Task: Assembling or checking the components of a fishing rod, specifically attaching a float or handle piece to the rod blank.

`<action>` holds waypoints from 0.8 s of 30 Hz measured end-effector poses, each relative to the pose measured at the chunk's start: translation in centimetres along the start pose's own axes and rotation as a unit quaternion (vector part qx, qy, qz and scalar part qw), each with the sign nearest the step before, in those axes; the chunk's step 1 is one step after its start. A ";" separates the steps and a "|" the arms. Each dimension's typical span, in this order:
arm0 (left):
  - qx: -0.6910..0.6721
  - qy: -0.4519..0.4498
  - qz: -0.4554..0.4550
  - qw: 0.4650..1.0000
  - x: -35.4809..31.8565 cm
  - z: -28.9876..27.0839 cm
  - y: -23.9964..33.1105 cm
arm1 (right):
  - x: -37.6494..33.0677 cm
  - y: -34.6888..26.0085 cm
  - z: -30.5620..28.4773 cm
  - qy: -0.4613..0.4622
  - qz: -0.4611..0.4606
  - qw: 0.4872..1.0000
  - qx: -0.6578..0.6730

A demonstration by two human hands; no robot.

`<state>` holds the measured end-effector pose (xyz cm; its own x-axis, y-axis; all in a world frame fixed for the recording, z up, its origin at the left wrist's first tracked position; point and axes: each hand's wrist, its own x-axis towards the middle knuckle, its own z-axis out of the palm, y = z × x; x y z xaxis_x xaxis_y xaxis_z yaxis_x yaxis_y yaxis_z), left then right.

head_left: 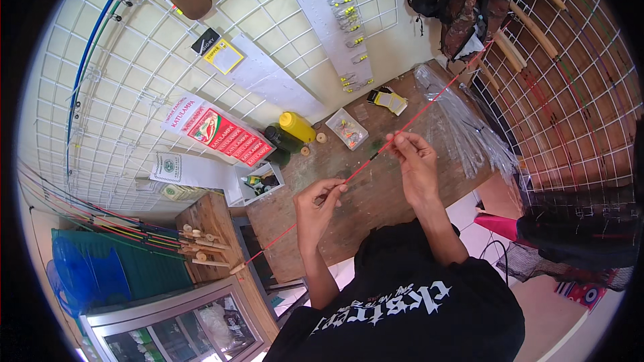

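One thin red fishing rod (376, 161) is being gripped by two bare hands. Two plastic bottles, one yellow (296, 126) and one dark green (282, 139), and one clear plastic tackle box (347, 129) are being supported by one wooden table (376, 201).

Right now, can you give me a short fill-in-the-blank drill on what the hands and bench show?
1. Both hands pinch a thin ____ rod.
2. The right hand holds it nearer the ____ band.
3. The left hand grips it over a ____ bench.
4. Beside the dark bottle stands a ____ bottle.

Missing: red; black; wooden; yellow
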<state>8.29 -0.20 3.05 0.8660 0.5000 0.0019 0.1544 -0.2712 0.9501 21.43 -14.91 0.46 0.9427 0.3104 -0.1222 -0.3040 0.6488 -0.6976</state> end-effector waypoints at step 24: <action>0.215 -0.007 -0.114 0.970 -6.0 -3.4 -7.4 | 2.3 -0.8 -7.9 0.081 -0.014 0.995 -0.053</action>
<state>0.34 1.67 -2.95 0.7923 0.5764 -0.1999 0.5237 -0.4744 0.7076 24.93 -20.15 -4.85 0.9632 0.1711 -0.2075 -0.2686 0.5767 -0.7715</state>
